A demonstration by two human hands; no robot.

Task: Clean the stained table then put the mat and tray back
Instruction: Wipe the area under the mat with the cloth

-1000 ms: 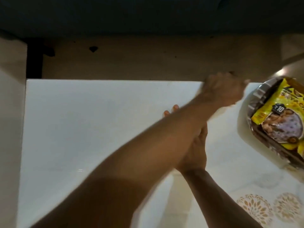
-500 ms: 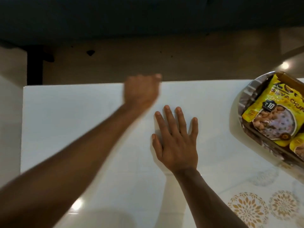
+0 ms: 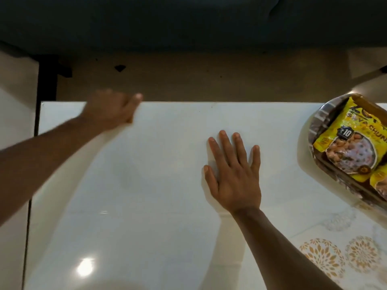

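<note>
the right hand [image 3: 234, 174] lies flat on the white table [image 3: 157, 195], palm down, fingers [image 3: 225, 143] spread and holding nothing. the left hand [image 3: 111, 110] is curled near the table's far left edge, blurred; cannot tell what it grips. the tray [image 3: 320, 120] with yellow packets [image 3: 343, 141] sits at the right edge, the patterned mat [image 3: 335, 254] near right.

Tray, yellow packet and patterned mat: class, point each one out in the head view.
tray [image 3: 314, 122], head view, on its ribbed left rim.
yellow packet [image 3: 328, 141], head view, on its yellow front near the price badge.
patterned mat [image 3: 323, 255], head view, on a gold flower motif.
</note>
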